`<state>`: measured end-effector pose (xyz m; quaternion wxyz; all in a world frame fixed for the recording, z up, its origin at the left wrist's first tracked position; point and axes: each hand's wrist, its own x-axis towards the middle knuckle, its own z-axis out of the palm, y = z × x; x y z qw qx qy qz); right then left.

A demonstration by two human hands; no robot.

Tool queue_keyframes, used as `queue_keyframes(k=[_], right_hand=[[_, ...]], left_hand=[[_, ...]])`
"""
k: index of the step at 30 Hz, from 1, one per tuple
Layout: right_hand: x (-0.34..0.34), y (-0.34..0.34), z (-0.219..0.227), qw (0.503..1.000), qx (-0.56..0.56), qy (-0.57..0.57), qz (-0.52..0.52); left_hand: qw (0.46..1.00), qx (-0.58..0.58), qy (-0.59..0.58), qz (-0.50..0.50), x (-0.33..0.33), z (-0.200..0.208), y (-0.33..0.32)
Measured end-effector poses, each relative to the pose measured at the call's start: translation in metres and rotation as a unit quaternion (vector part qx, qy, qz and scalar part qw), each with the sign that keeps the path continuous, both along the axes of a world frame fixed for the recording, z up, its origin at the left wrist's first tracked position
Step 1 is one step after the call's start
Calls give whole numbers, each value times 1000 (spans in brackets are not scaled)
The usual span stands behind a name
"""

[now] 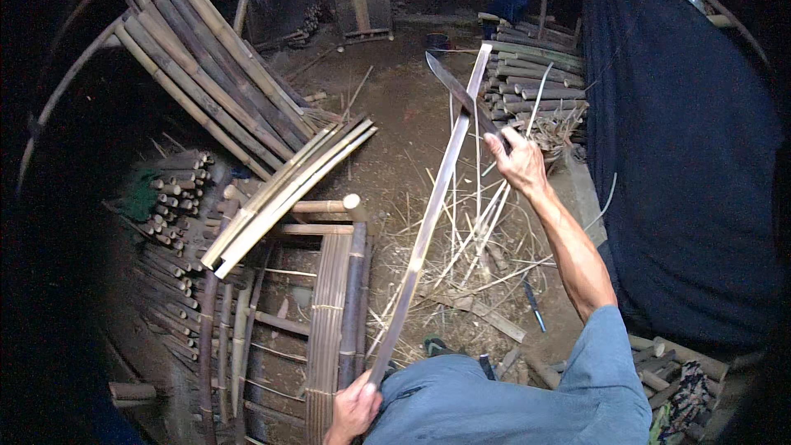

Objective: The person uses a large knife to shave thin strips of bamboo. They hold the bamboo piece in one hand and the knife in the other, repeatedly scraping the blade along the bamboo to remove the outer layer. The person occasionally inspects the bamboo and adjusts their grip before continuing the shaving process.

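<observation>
A long split bamboo strip (pixel 437 194) slants up and away from my left hand (pixel 358 405), which is closed round its near end at the lower edge. My right hand (pixel 521 166), arm stretched forward, grips the handle of a large knife (pixel 447 81) with a dark blade and pointed tip. The blade crosses the strip near its far end; whether it bites in or only rests against it, I cannot tell. Thin shavings hang beside the strip under the blade. The knife's handle is mostly hidden by my fingers.
Thin bamboo offcuts (pixel 474 255) litter the ground ahead. At left stand a bamboo bench frame (pixel 354 297), split lengths (pixel 297 198) lying across it, and long poles (pixel 222 58). Cut bamboo is stacked (pixel 535 74) beyond my right hand. A dark sheet (pixel 676 165) hangs at right.
</observation>
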<state>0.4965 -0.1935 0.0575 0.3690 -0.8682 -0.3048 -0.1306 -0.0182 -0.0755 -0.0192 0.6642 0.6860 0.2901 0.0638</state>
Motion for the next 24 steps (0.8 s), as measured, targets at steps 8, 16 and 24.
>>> queue_keyframes(k=[8,16,24], right_hand=[[31,2,1,997,-13,26,76],[62,3,-2,999,-19,0,46],[66,4,13,998,-35,48,25]], left_hand=[[997,4,58,55,-50,-7,-30],[998,48,2,49,-47,-13,-51],[999,-3,17,36,-39,-22,-43]])
